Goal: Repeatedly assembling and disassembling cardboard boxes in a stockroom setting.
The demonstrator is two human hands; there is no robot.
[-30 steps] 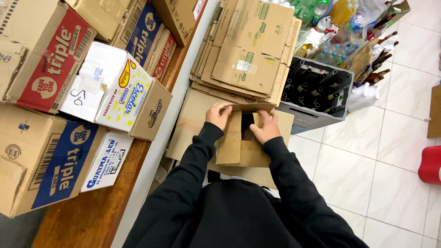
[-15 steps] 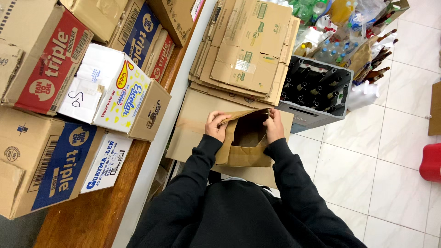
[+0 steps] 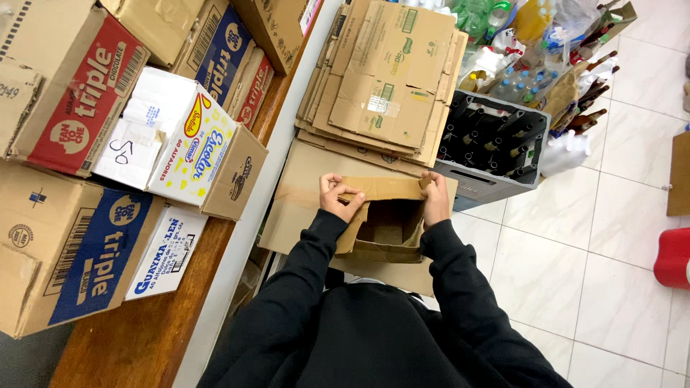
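**Clerk:** Item one: small brown cardboard box (image 3: 384, 223). You held it in front of your chest, above a flattened sheet of cardboard (image 3: 298, 201) on the floor. Its mouth faced up at you, open, interior empty as far as could be seen.

**Checker:** And your hands?

**Clerk:** Your left hand (image 3: 338, 195) was curled over the box's far left corner, fingers pinching the top flap. Your right hand (image 3: 435, 197) gripped the far right corner, thumb side pressed on the cardboard. Neither hand was spread flat.

**Checker:** Progress, as you'd judge it?

**Clerk:** Partial. The box kept its walls and was not flat; one side looked creased inward. A pile of flattened cartons (image 3: 388, 79) lay just beyond it on the floor, so flattening this one looked begun, not finished.

**Checker:** Surroundings?

**Clerk:** Grey bottle crate (image 3: 496, 144) with dark bottles, to the right of the pile. Bagged plastic bottles (image 3: 517, 36) behind it. On the wooden tabletop (image 3: 136, 330) at your left: full printed cartons, among them a white-and-yellow box (image 3: 180, 144) near the tabletop's right edge. Red object (image 3: 674, 257) at the far right, on the tiled floor (image 3: 611, 287).
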